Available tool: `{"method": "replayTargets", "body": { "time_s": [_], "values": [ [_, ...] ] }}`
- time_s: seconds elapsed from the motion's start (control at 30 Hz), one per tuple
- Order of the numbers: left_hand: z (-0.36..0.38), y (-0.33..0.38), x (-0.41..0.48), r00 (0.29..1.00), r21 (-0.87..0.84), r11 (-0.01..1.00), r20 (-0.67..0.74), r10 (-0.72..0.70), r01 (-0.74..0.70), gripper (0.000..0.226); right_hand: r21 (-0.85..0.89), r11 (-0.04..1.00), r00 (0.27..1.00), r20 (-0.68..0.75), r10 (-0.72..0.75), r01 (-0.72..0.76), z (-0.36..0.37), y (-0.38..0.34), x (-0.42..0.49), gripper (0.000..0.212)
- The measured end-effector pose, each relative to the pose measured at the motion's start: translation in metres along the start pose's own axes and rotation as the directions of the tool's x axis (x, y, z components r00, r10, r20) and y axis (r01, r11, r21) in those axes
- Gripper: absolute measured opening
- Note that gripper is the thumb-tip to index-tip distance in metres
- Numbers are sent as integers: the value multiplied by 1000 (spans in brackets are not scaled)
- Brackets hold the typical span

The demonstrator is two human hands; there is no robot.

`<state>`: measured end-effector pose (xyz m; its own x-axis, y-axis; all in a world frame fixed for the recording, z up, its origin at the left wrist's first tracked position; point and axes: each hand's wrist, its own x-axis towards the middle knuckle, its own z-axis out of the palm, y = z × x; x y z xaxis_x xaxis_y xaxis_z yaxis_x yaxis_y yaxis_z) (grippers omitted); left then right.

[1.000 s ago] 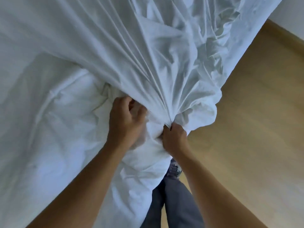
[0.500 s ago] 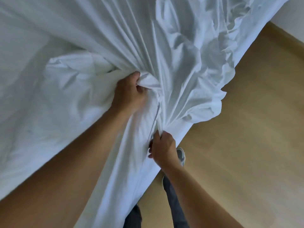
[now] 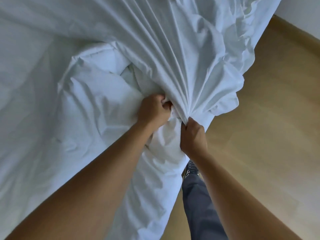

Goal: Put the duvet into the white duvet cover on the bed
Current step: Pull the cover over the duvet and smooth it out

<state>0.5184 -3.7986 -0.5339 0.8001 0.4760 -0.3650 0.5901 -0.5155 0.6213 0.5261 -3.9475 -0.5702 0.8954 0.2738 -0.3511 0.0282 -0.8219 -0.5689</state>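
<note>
Both hands are clenched: the left hand (image 3: 154, 110) in the duvet (image 3: 97, 97) bunched on the bed (image 3: 19, 70), the right hand (image 3: 193, 135) on the gathered duvet cover (image 3: 173, 58). Were the pleats tugged unevenly, the duvet could be left wadded near the opening.

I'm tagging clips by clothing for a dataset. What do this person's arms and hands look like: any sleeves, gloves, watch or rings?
The left forearm and right forearm are bare up to the frame's edge, with no sleeve in view. The left hand and right hand are ungloved, and no watch, bracelet or ring shows on the visible parts. No tattoos or marks can be seen.
</note>
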Motion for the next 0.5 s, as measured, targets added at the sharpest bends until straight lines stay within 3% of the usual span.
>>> {"method": "replayTargets", "body": {
  "time_s": [0.1,0.17,0.3,0.37,0.4,0.47,0.5],
  "values": [
    [12,38,27,993,-382,924,-97,-61,19,21,46,995,995,-50,-86,88,-20,-1,-2,27],
    [18,62,43,990,-471,882,-129,-62,-6,26,93,994,998,8,-59,58,-21,-4,-5,23],
    [28,42,15,990,-440,891,-25,-141,115,16,17,1000,980,201,0,-3,-21,15,-6,33],
    [26,10,-36,981,-309,951,-179,-73,15,18,16,999,980,196,25,-29,-27,24,6,32],
    [26,0,-63,974,-220,975,-225,-43,-8,35,9,1000,980,195,27,-29,-30,25,10,30],
    [38,-13,-93,991,-93,994,-113,-68,57,53,-25,1000,978,208,5,0,-27,22,11,25],
    [46,-13,-91,991,-77,989,-35,-127,124,46,-32,999,975,221,-4,11,-25,18,11,25]
  ]
}}
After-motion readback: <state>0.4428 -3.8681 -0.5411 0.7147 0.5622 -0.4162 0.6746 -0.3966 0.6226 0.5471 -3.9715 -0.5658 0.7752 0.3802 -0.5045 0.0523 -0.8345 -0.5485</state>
